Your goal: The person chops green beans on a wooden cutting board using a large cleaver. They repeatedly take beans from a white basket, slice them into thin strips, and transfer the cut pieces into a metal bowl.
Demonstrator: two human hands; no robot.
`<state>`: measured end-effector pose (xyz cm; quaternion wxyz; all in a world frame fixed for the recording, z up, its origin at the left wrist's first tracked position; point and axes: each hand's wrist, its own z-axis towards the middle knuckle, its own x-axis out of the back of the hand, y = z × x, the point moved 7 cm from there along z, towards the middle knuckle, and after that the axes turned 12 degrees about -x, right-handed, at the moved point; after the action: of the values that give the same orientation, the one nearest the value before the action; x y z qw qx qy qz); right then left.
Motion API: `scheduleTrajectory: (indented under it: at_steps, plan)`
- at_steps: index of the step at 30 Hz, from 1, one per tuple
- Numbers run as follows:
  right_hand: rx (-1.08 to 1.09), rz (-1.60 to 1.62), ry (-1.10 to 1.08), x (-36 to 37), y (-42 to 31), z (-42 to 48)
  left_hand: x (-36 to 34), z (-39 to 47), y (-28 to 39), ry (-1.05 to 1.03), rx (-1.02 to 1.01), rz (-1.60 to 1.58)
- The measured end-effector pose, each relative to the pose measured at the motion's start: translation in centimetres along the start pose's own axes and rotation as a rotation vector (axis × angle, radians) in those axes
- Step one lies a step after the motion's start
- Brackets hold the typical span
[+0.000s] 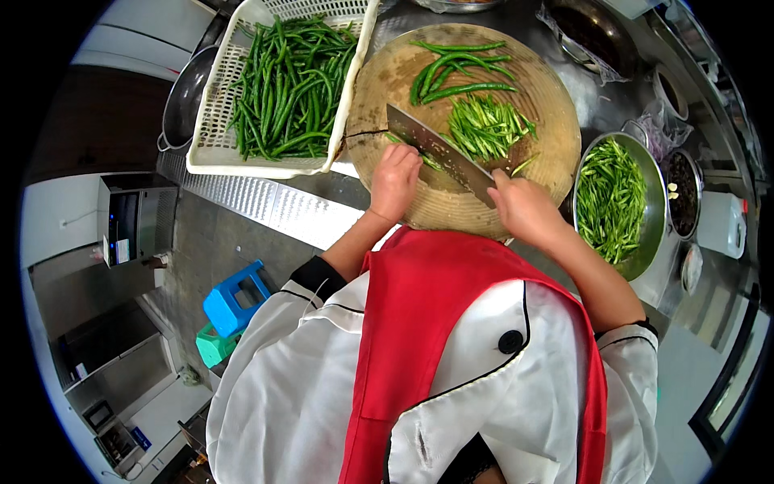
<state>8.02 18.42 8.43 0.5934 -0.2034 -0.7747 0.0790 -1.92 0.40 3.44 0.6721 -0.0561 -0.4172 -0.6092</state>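
My right hand [526, 209] grips the handle end of a cleaver [444, 154], whose broad blade slants up and left across a round wooden chopping board [544, 72]. Beside the blade, my left hand [395, 184] has its fingers curled over a green chili pepper [393, 138], partly hidden by the fingers and cleaver. Slivered green peppers [488, 126] lie heaped on the far side of the blade. Several whole green peppers [468, 89] rest behind that heap. A long crack runs in from the board's left edge.
Left of the board stands a white plastic basket [201, 142] of whole green peppers [290, 91]. On the right, a steel bowl [656, 242] holds cut peppers [611, 199]. Beyond are a bowl of dark food [682, 193], a white jug [722, 224] and a dark pan [595, 36]. Stools [233, 302] stand on the floor.
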Motion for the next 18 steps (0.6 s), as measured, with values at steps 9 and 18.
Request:
scheduleTrajectory:
  at_steps: [9,18]
  plan:
    - [0.003,0.045,-0.056,2.2,1.0,-0.9,-0.1,-0.3,-0.2,0.017,0.022,0.025]
    - [-0.06,0.131,-0.057,-0.9,0.6,1.6,-0.1,0.0,0.1,-0.009,0.004,0.019]
